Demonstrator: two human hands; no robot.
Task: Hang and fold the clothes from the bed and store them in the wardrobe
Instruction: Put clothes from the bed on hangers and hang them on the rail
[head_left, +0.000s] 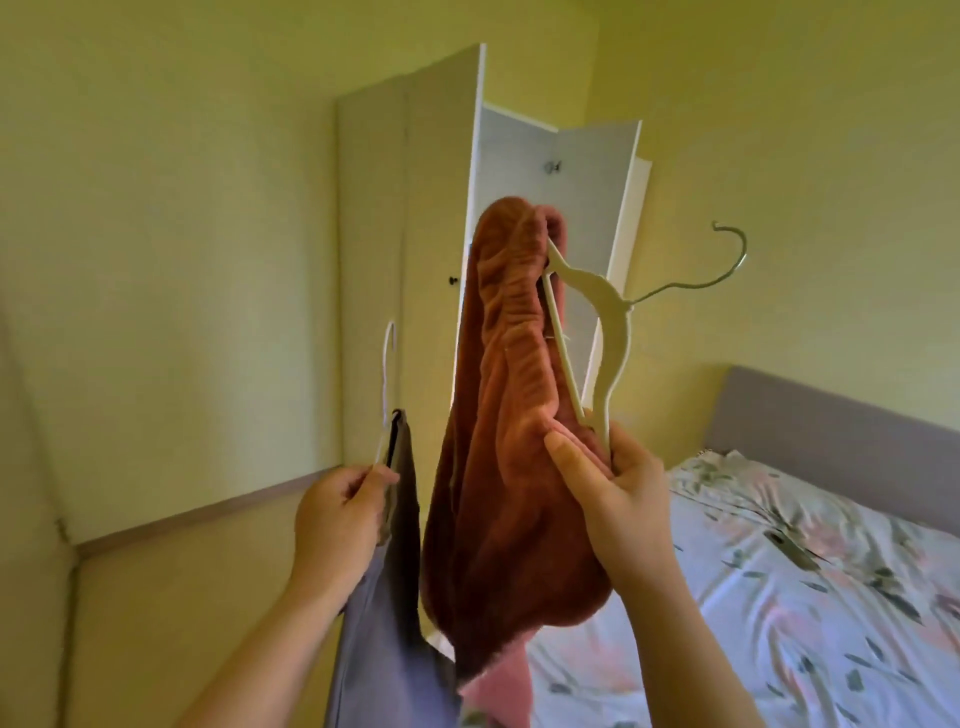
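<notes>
Fingers (566, 457) of the right hand (623, 499) pinch one end of a white hanger (610, 332) and the rust garment (498, 441) draped over it, raised before the open wardrobe (415, 208). Fingers of the left hand (337, 512) curl round a second hanger (387, 364) carrying a grey garment (384, 623), beside the bed (779, 597).

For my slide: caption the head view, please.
Right hand grips a hanger bearing a rust garment; left hand holds a second hanger; wardrobe open.

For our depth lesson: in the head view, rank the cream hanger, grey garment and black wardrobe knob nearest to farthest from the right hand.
1. cream hanger: gripped in the right hand.
2. grey garment: to its left, held by the left hand.
3. black knob: on the wardrobe, beyond.
</notes>
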